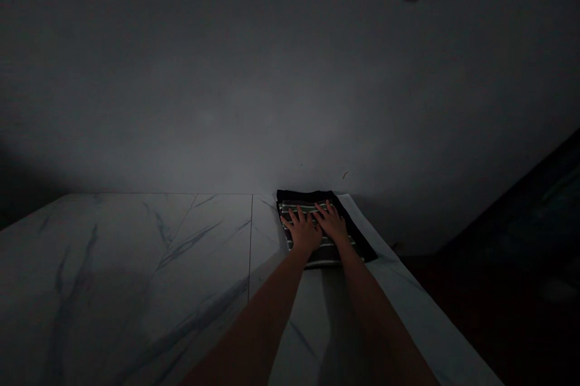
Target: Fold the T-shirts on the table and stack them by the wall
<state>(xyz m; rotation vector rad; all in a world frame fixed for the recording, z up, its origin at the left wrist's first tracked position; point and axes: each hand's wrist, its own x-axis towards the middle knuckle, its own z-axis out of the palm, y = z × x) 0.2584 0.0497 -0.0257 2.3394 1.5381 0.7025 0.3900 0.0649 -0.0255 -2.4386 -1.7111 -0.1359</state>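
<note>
Left hand (301,231) and right hand (332,223) just sit flat on a folded dark striped cloth (325,252), fingers (296,215) spread (no pinching), on a marble-look bench (136,265).

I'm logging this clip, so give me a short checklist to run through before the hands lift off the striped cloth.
1. Left hand and right hand both flat on the folded striped cloth, fingers spread, not gripping: ok.
2. Cloth lying on the marble-patterned surface, not hanging over its right edge: ok, though its right corner sits close to that edge.
3. Layers lined up: not ok, a dark layer shows past the striped part along the far and right sides.
4. Far side of the cloth clear of the wall: cannot tell, they look very close.
5. Folds under the hands smooth: cannot tell, the hands cover them and the light is dim.
</note>
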